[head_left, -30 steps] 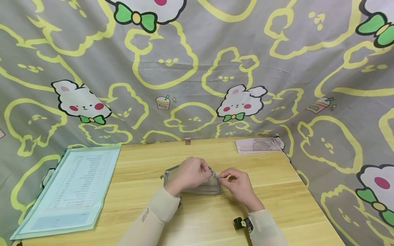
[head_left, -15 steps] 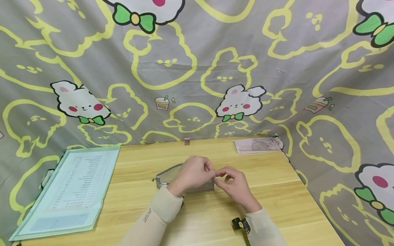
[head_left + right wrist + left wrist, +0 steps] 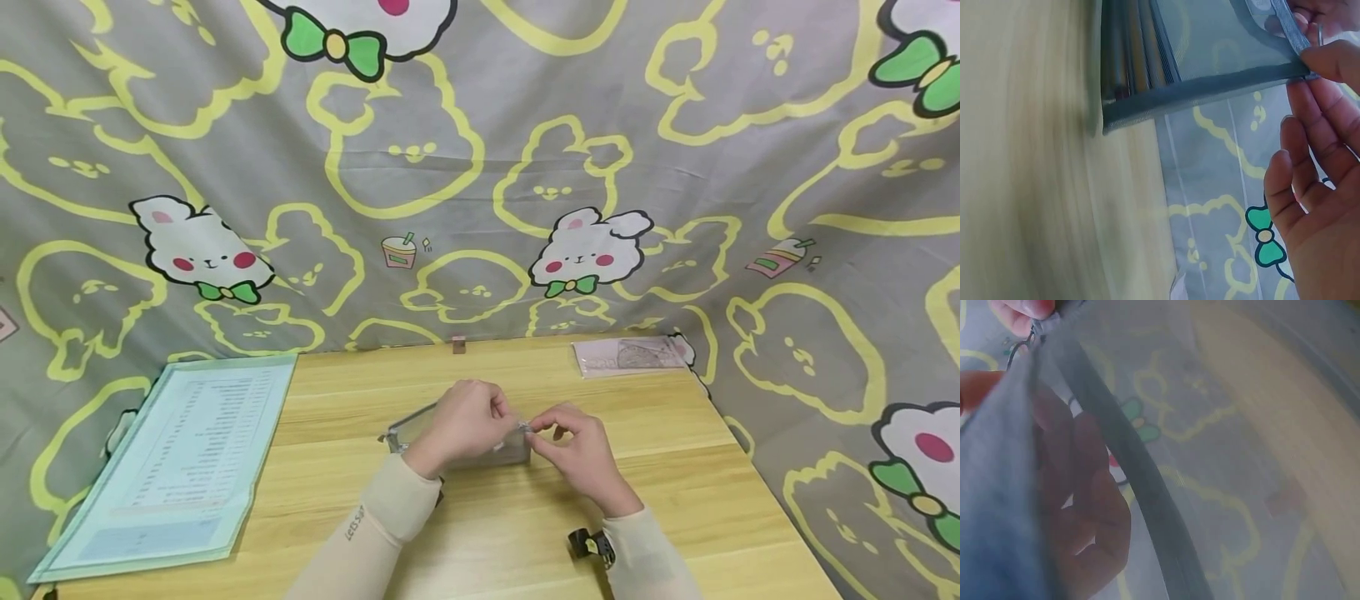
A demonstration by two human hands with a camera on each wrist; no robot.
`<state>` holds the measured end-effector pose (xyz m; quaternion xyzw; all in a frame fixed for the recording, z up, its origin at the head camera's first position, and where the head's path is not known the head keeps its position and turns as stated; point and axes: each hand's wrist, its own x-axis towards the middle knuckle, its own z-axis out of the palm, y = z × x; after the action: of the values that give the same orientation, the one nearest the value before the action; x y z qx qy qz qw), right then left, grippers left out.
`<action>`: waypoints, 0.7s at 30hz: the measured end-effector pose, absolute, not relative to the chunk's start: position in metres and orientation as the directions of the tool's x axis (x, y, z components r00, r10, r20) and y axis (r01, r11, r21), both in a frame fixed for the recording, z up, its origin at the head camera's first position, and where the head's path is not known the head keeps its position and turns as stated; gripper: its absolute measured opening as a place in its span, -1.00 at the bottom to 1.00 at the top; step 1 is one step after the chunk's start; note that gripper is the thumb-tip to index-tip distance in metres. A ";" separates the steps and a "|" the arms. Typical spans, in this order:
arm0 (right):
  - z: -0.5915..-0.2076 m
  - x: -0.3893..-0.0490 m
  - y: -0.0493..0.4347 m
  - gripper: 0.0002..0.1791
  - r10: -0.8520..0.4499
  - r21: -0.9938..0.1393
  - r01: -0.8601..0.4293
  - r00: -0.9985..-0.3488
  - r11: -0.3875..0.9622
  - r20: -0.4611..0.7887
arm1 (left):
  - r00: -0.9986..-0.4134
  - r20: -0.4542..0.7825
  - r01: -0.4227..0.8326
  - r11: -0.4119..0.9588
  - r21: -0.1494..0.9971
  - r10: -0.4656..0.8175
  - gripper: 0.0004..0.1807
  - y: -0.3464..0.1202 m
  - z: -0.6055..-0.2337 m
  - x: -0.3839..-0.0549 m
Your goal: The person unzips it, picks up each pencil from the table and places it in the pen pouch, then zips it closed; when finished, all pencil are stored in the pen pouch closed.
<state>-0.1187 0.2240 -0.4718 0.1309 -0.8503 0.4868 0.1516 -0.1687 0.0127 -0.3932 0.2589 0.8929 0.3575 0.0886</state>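
Observation:
A grey see-through mesh zip pouch (image 3: 510, 454) stands near the middle of the table, between both hands. My left hand (image 3: 468, 421) reaches over it and pinches its zip edge near the right end, covering much of the pouch in the head view. My right hand (image 3: 581, 454) pinches the right corner between thumb and index finger, the other fingers loosely curled in the right wrist view. Several long, slim items (image 3: 1147, 50) show through the mesh there. In the left wrist view, the blurred mesh and a dark band (image 3: 1129, 450) lie before curled fingers.
A pale green folder with a printed sheet (image 3: 187, 450) lies on the left of the wooden table (image 3: 337, 517). A flat pinkish packet (image 3: 630, 356) lies at the back right. A small brown block (image 3: 458, 344) is at the back edge, against the patterned curtain (image 3: 450, 167).
The pouch shifted left with both hands on it, then slightly back to the right. Its right end now sits left of where it was a second ago, closer to the left fingers.

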 end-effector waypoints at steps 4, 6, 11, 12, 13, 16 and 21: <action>-0.475 -0.118 0.232 -0.85 -0.052 -0.793 -0.349 -0.926 0.499 0.375 | -0.871 0.026 0.387 0.653 0.651 0.491 -0.83 0.005 -0.392 -0.172; -0.476 -0.117 0.236 -0.84 -0.031 -0.796 -0.338 -0.927 0.502 0.374 | -0.885 0.034 0.382 0.682 0.623 0.465 -0.82 -0.002 -0.390 -0.174; -0.477 -0.117 0.245 -0.88 -0.031 -0.776 -0.356 -0.916 0.520 0.399 | -0.908 0.054 0.370 0.734 0.569 0.416 -0.85 -0.022 -0.388 -0.179; -0.476 -0.117 0.246 -0.88 -0.032 -0.771 -0.361 -0.913 0.525 0.406 | -0.911 0.060 0.370 0.743 0.557 0.409 -0.86 -0.026 -0.388 -0.179; -0.476 -0.116 0.247 -0.87 -0.031 -0.767 -0.362 -0.912 0.529 0.409 | -0.913 0.065 0.370 0.751 0.547 0.403 -0.86 -0.029 -0.388 -0.179; -0.476 -0.114 0.252 -0.82 -0.022 -0.764 -0.358 -0.911 0.537 0.411 | -0.918 0.081 0.372 0.769 0.520 0.389 -0.85 -0.038 -0.388 -0.178; -0.475 -0.110 0.262 -0.76 0.003 -0.769 -0.340 -0.914 0.541 0.406 | -0.937 0.077 0.328 0.789 0.520 0.340 -0.84 -0.056 -0.387 -0.177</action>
<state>-0.1099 0.2621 -0.4751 0.0980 -0.8584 0.4691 0.1830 -0.1770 -0.0562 -0.3870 0.1765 0.9456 0.2729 0.0104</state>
